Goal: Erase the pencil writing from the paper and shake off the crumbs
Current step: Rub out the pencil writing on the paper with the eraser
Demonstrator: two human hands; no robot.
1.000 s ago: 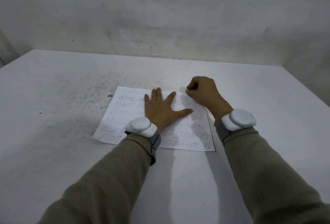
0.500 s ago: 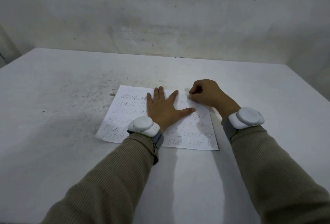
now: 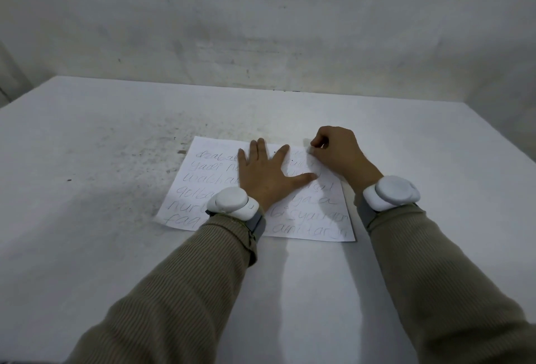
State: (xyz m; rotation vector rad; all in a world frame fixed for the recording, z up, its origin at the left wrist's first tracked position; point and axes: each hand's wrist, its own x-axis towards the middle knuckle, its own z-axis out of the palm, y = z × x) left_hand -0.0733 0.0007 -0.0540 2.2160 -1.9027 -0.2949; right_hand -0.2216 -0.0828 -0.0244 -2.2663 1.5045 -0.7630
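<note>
Six lines of pencil writing (image 3: 307,215) cover the paper (image 3: 203,181), which lies flat on the white table (image 3: 116,233) under both of our hands, so we judge the erasing barely begun. Our left hand (image 3: 266,181) presses down on the middle of the sheet with fingers straight and spread. Our right hand (image 3: 339,154) is curled at the upper right corner, its fingertips pinching a small pale bit that we take for the eraser (image 3: 310,150).

The sheet is thin. If we rub toward the free edge, away from the pinning palm, it could buckle, crease or tear. A hard stroke could smear the graphite, and a slip of the left hand would let the page slide.

The eraser is almost wholly buried in the fingers, so we cannot tell its shape. The left hand and its wrist device (image 3: 232,202) cover the middle of every line. The dark specks (image 3: 150,149) on the table may be crumbs or dirt; we cannot tell.
</note>
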